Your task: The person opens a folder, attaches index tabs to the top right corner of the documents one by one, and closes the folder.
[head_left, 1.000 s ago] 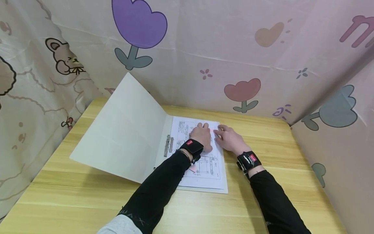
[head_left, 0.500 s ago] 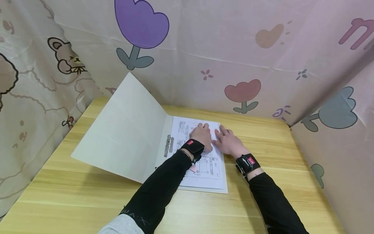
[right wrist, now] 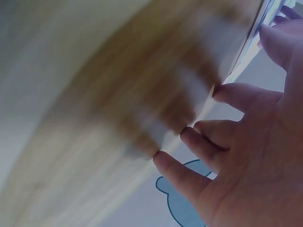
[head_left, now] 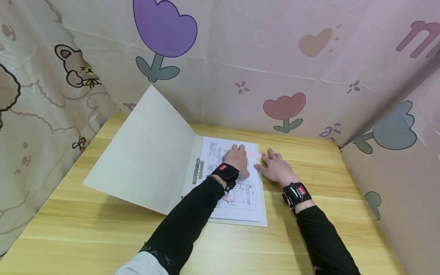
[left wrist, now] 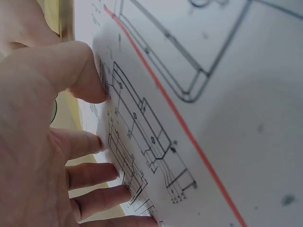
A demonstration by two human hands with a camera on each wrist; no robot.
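A white folder (head_left: 148, 152) lies open, its cover tilted up on the left. A sheet of printed line drawings (head_left: 240, 210) sits on its right side. My left hand (head_left: 237, 161) rests on the sheet, and the left wrist view shows its extended fingers (left wrist: 102, 201) touching the paper. A pink strip (head_left: 254, 154) sticks out past the sheet's right edge. My right hand (head_left: 278, 169) is beside that edge, its forefinger by the strip's end and its thumb at the paper's edge. In the right wrist view its spread fingertips touch the wooden surface.
A metal clip (head_left: 197, 170) is fixed near the folder's spine. Another small pink piece (head_left: 227, 197) shows on the sheet by the left wrist. The wooden table (head_left: 326, 183) is bordered by a patterned cloth (head_left: 223, 76) at the back and sides.
My right hand has shifted from over the sheet's right edge outward onto the table, and the pink strip now shows there. The left hand stays in place.
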